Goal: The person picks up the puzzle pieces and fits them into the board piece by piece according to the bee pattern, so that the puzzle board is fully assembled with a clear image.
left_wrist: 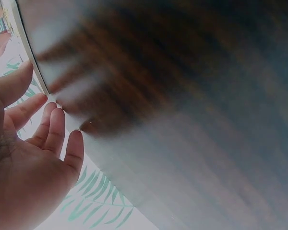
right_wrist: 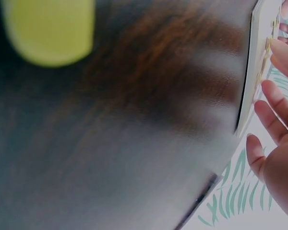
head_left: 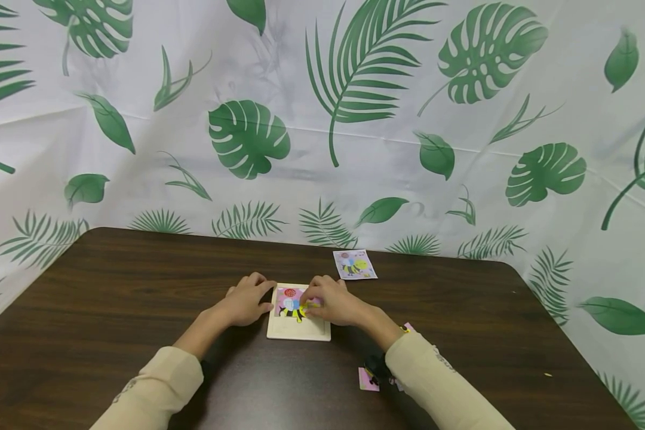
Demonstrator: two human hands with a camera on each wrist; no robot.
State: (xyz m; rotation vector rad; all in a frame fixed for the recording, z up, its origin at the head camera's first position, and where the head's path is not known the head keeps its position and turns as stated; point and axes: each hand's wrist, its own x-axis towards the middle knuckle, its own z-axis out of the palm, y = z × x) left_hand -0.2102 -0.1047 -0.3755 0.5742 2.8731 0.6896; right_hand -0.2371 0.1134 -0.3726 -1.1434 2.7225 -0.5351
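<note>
A pale wooden puzzle tray [head_left: 298, 335] lies on the table, its upper part filled with pieces that show a bee picture [head_left: 289, 303] on pink. My left hand [head_left: 245, 300] is at the tray's left side, fingers fairly straight, with thumb and index finger touching the edge. In the left wrist view its other fingers [left_wrist: 74, 151] spread loosely beyond the tray. Over the right half of the picture, my right hand [head_left: 330, 301] pinches a puzzle piece [head_left: 312, 304] with yellow on it between thumb and index finger. The hand covers much of that piece.
A printed bee picture card [head_left: 356, 264] lies behind the tray, near the table's back edge. Loose puzzle pieces [head_left: 368, 380] are partly hidden beneath my right forearm. A blurred yellow rounded shape [right_wrist: 50, 31] appears in the right wrist view. A leaf-print cloth [head_left: 322, 149] hangs behind the table.
</note>
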